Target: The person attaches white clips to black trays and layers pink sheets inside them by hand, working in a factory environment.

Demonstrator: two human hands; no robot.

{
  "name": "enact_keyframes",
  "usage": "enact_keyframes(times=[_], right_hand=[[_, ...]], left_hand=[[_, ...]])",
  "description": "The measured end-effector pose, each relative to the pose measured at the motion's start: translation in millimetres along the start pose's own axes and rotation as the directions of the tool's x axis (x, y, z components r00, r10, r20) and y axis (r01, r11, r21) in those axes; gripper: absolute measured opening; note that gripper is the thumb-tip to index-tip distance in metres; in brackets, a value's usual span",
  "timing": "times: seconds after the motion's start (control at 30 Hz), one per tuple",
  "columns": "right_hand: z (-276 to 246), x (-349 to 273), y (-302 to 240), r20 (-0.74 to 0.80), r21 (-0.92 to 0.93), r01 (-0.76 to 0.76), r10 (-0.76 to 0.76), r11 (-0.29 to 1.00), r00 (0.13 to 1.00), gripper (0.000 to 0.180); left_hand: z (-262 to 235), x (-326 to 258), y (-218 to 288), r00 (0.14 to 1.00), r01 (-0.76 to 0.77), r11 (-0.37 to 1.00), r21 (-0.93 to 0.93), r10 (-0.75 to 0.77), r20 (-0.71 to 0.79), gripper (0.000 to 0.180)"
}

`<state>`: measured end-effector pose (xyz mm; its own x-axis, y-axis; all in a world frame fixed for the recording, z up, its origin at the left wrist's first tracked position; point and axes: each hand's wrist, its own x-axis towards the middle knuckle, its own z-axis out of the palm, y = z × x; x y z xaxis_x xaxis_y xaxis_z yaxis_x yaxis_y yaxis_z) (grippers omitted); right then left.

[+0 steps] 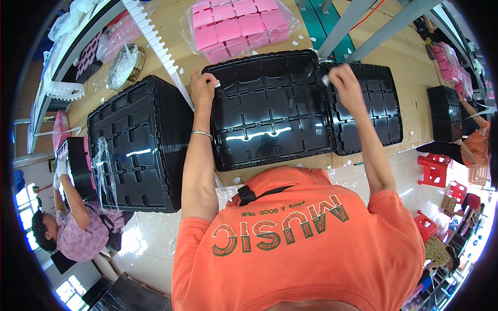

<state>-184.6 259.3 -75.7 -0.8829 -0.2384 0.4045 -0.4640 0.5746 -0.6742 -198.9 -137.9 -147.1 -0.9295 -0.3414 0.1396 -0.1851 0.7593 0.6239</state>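
Observation:
A black moulded plastic tray (264, 111) lies in front of me, its shiny surface divided by ridges. At its far left corner is my left hand (201, 90), with a small white scrap (217, 84) pinched between thumb and finger. My right hand (346, 87) is over the far right side, where this tray meets a second black tray (371, 114). Its fingers are closed on another small white scrap (326, 80), slightly blurred. A few small pale bits lie on the middle tray.
To the left stands a tall stack of black trays (129, 145). Bagged pink foam blocks (238, 26) lie at the back, near a white toothed strip (155, 44) and a basket of clear plastic (126, 67). Grey metal posts (358, 20) rise behind. Co-workers (83, 228) are nearby.

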Motion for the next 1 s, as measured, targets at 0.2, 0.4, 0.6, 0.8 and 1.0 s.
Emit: enact_keyframes(times=[0.2,0.4,0.6,0.8,1.0], right_hand=[[-83.3,-168.9,-5.3,0.763,-0.549,-0.133,0.559,0.825,0.325,0.031],[-43.9,-133.2,-81.4,0.777,-0.227,-0.351,0.386,0.909,0.498,0.029],[-64.7,-72.5,-85.5,0.679,-0.145,-0.204,0.247,0.968,0.691,0.022],[7.3,39.1,-20.0,0.190,-0.256,0.187,-0.140,0.948,0.972,0.014],[99.7,174.7,56.1,-0.188,-0.188,0.060,-0.096,0.980,0.978,0.019]], left_hand=[[11.0,4.2,-2.0,1.000,0.007,0.999,0.035,-0.006,-0.023,0.013],[-10.9,-17.5,2.8,0.940,-0.262,0.953,0.149,0.287,-0.183,0.010],[-110.1,-193.5,51.7,0.958,-0.279,0.872,0.403,0.222,0.181,0.018],[-130.3,-219.1,57.2,0.954,0.069,0.985,0.158,-0.112,0.277,0.012],[-85.6,-65.6,82.8,0.999,-0.024,0.965,-0.263,0.014,-0.038,0.013]])
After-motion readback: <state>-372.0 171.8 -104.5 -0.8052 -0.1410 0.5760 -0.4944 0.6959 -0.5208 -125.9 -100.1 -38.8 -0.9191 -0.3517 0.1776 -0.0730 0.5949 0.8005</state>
